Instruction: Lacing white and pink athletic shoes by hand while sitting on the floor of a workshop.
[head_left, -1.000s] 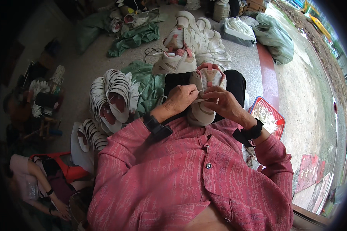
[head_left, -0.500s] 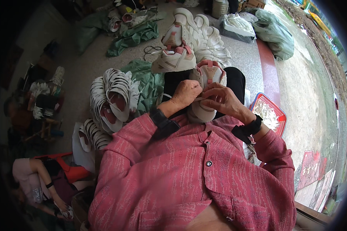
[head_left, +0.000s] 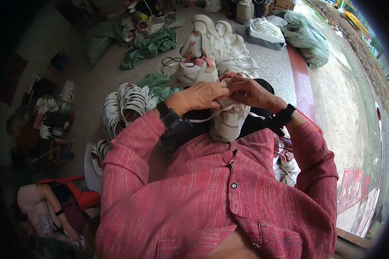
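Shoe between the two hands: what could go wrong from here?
1. The white lace trails loosely to both sides of the shoe; its right-hand length could catch on the dark strap at the right wrist, close by in this view.
2. A second shoe sits just beyond the left hand, which might knock it.
3. The left and right hand hide part of the shoe's upper, so a twisted lace there could go unnoticed.

Our left arm (head_left: 136, 134) and right arm (head_left: 309, 138) bend at the elbows, forearms angling inward and away from our chest. Our left hand (head_left: 197, 96), back upward, and right hand (head_left: 254, 91) come close, fingers curled, some fingertips hidden.
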### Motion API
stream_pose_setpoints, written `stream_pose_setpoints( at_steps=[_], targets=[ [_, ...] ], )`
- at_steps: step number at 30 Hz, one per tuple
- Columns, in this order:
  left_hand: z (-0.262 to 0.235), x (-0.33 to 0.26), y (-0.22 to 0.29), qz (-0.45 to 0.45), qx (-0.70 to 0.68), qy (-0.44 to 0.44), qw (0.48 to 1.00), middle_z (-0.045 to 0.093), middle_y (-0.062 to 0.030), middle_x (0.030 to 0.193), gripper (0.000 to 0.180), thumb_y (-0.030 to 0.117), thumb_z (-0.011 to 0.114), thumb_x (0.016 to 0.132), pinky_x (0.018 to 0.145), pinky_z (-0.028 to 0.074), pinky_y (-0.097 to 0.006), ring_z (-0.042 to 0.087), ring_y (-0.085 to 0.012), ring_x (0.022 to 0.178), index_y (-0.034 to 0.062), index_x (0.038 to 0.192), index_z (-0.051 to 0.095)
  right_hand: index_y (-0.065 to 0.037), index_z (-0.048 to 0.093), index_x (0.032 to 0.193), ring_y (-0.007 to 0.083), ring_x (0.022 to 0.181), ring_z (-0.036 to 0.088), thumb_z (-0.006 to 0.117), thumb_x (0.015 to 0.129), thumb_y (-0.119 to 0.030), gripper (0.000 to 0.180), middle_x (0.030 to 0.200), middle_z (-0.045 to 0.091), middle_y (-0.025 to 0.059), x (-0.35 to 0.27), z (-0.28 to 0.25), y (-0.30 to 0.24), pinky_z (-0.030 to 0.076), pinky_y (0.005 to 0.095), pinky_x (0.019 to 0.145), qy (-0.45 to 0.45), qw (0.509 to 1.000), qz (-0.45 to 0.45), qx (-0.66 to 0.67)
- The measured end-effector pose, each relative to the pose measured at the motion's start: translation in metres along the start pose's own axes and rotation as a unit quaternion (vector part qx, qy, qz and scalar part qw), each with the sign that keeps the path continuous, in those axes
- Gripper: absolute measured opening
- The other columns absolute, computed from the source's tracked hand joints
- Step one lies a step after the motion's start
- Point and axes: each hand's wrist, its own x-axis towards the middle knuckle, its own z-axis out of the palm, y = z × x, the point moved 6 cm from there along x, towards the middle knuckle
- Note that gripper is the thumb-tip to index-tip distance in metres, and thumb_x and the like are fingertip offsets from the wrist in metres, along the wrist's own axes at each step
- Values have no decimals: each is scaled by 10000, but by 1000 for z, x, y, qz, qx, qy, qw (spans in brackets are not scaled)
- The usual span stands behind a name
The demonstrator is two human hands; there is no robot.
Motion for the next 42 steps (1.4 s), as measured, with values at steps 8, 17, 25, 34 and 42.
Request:
stream_pose_setpoints(
  at_steps=[8,17,25,34,42],
  targets=[
    [6,-9,-12,-39,-113,58,991,550,-103,851,298,133,768,730,716,464,-403,582,-327,814,39,864,519,-71,687,909,268,1117,551,728,808,-131,125,935,567,43,2,14,-1,425,383,994,-33,996,-34,-79],
    [9,-13,-5,-11,-128,114,985,538,-102,836,252,77,760,749,731,452,-357,562,-275,791,16,832,530,-106,655,788,239,924,604,683,756,-130,50,842,593,40,5,29,-11,462,356,837,-9,994,-68,-86],
    [6,-8,1,-79,-225,42,970,564,-100,866,291,294,723,835,754,467,-349,573,-291,815,40,848,582,-69,699,973,257,781,645,628,886,-213,183,936,669,87,-60,-194,74,505,366,662,179,853,214,-440],
    [26,2,-10,-148,-143,29,978,584,-101,918,337,374,741,807,805,471,-373,598,-284,902,47,842,668,39,588,926,265,928,646,422,975,-130,241,1228,603,234,-49,-115,85,529,336,794,218,666,156,696],
    [23,8,2,-132,-335,-99,928,498,-26,997,264,223,791,788,827,430,-283,527,-157,951,63,987,724,40,595,972,201,713,589,392,898,46,216,699,568,91,-262,-302,199,528,374,774,426,286,158,844]
  ],
)
